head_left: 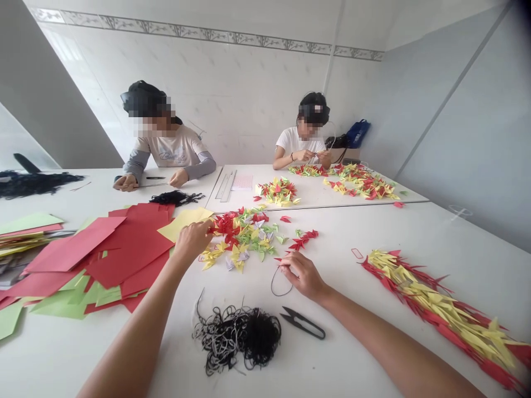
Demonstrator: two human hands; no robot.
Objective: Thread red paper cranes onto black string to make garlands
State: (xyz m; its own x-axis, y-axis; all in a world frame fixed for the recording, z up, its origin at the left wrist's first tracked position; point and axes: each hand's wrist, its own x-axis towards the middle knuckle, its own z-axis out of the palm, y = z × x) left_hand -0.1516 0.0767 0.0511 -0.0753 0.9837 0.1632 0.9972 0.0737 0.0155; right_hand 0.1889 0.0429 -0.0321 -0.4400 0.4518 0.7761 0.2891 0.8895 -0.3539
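My left hand (194, 240) reaches to the left edge of a loose pile of folded paper cranes (249, 235) in red, yellow, green and pale violet. Its fingers are bent together over the red ones, and the fingertips are partly hidden. In a pinch, my right hand (305, 275) holds a thin black cord (272, 288), which hangs in a loop below the fingers. A bit of red paper shows at those fingertips. Just beyond lies a short row of red cranes (305, 240). Black thread snips (303, 323) and a tangled bundle of black cord (240, 337) lie nearer me.
Red, green and yellow paper sheets (128, 249) spread at left. A long red-and-yellow crane string (440, 309) lies at right. Across the table sit two people, one (172, 149) handling something thin, another (305, 143) beside more crane piles (360, 179). Clear rulers (226, 186) lie between them.
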